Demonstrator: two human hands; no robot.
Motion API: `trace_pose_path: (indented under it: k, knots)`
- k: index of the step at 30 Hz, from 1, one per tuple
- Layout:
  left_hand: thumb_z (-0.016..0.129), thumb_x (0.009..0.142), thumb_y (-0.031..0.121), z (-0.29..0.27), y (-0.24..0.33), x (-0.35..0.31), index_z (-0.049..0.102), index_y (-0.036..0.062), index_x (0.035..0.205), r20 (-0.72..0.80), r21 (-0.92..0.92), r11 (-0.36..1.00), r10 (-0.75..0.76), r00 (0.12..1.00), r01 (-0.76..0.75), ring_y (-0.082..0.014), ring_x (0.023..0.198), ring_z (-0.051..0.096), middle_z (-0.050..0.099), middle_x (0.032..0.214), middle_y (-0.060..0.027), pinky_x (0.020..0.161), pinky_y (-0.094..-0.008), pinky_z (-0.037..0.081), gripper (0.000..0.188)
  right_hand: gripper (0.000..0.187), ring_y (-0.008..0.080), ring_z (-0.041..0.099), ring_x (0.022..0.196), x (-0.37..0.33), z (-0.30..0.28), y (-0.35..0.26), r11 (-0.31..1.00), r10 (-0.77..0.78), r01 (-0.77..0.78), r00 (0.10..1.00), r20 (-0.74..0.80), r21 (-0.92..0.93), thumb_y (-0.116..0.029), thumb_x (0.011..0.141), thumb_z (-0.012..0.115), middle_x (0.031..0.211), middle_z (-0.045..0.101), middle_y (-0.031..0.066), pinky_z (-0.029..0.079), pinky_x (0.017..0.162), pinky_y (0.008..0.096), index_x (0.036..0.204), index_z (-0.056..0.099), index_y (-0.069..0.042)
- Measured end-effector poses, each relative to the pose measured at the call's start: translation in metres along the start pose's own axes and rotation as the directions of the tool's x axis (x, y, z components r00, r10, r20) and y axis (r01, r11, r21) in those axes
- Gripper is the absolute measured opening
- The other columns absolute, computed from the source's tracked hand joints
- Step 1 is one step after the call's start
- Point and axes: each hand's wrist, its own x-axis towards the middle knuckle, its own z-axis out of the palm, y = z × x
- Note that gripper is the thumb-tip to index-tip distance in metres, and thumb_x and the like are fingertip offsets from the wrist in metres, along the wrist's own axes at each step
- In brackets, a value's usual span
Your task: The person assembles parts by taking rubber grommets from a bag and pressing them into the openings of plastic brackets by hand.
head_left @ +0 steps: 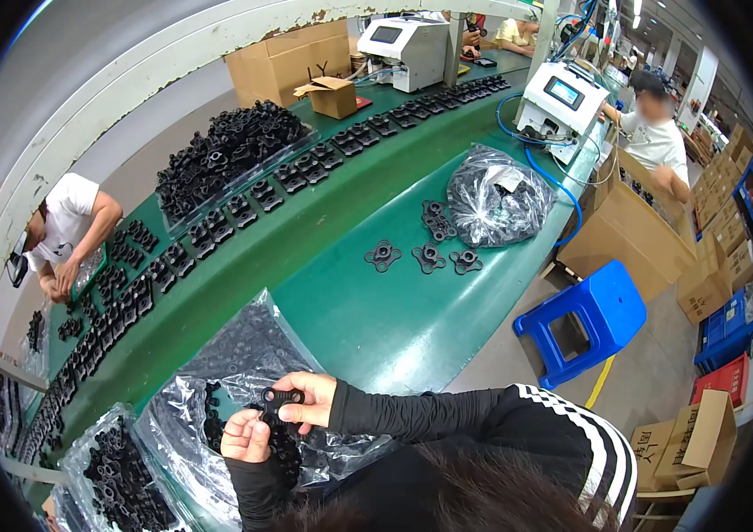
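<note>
Above an open clear plastic bag (168, 417) of black parts, my right hand (310, 397) grips a black three-lobed plastic part (277, 398) between thumb and fingers. My left hand (247, 436) is just left of and below that part, its fingers curled and pinched together. Whatever lies between the left fingertips is too small to make out. More parts of the same kind show in the bag mouth under my hands. Farther along the green table lie several loose three-lobed parts (429, 258), next to a full, bunched plastic bag (499, 197).
Rows of black parts (208, 232) line the conveyor beyond the table, with a large heap (226, 151) behind them. A second bag of parts (119, 479) lies at lower left. White machines (562, 102), a blue stool (585, 324), cartons and co-workers surround the line.
</note>
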Motion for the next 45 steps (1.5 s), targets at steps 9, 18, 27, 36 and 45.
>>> trace_pose_path:
  k: [9, 18, 27, 36, 45]
  knots:
    - [0.046, 0.086, 0.009, 0.051, 0.008, -0.003, 0.043, 0.0017, 0.111, -0.144, 0.194, 0.98, -0.014, 0.99, 0.042, -0.0156, 0.086, 0.054, 0.059, 0.098, -0.0117, 0.083, -0.0247, 0.039, 0.026, 0.034, 0.015, 0.051, 0.064, -0.002, -0.013, 0.007, 0.806, -0.401, 0.332, 0.915, -0.041, -0.49, -0.013, 0.07, 0.067, 0.085, 0.055, 0.0056, 0.042, 0.056, 0.0252, 0.099, 0.051, -0.003]
    - [0.05, 0.076, 0.005, -0.022, 0.003, -0.001, 0.047, 0.0057, 0.119, 0.139, 0.968, -0.231, 0.148, 0.979, -0.103, -0.0278, 0.113, 0.045, 0.053, 0.114, -0.0173, 0.1, -0.0396, 0.026, 0.043, 0.04, 0.0308, 0.055, 0.078, -0.025, -0.206, -0.077, 0.282, -0.838, -0.025, 0.48, -0.259, -0.959, -0.029, 0.072, 0.058, 0.089, 0.057, 0.0174, 0.044, 0.072, 0.0354, 0.095, 0.055, 0.003]
    - [0.061, 0.065, 0.009, -0.037, 0.018, 0.004, 0.059, 0.0076, 0.101, 0.057, 0.998, 0.021, -0.047, 0.997, -0.056, -0.0239, 0.092, 0.053, 0.06, 0.09, -0.0067, 0.093, -0.0379, 0.03, 0.036, 0.051, 0.0324, 0.038, 0.119, -0.039, -0.245, -0.019, 0.165, -0.665, -0.092, 0.725, -0.18, -0.982, -0.029, 0.08, 0.053, 0.122, 0.046, 0.0188, 0.026, 0.1, 0.0398, 0.119, 0.042, 0.002]
    - [0.065, 0.058, 0.008, -0.048, 0.017, 0.008, 0.061, 0.0078, 0.082, -0.032, 0.997, 0.076, 0.029, 0.999, 0.029, -0.021, 0.073, 0.05, 0.053, 0.071, -0.0022, 0.076, -0.031, 0.039, 0.024, 0.059, 0.0342, 0.049, 0.105, 0.025, -0.329, -0.081, 0.503, -0.618, -0.251, 0.564, -0.548, -0.827, -0.042, 0.081, 0.049, 0.114, 0.05, 0.0235, 0.039, 0.09, 0.0345, 0.111, 0.046, 0.009]
    - [0.069, 0.061, 0.005, -0.052, 0.018, 0.002, 0.046, 0.0066, 0.064, -0.226, 0.826, 0.56, 0.217, 0.95, 0.068, -0.0118, 0.057, 0.051, 0.061, 0.077, -0.0064, 0.054, -0.0206, 0.042, 0.024, 0.04, 0.0233, 0.059, 0.083, 0.001, -0.203, -0.1, 0.198, -0.6, -0.169, 0.759, -0.255, -0.966, -0.031, 0.082, 0.056, 0.09, 0.059, 0.0151, 0.047, 0.071, 0.0289, 0.101, 0.047, 0.003]
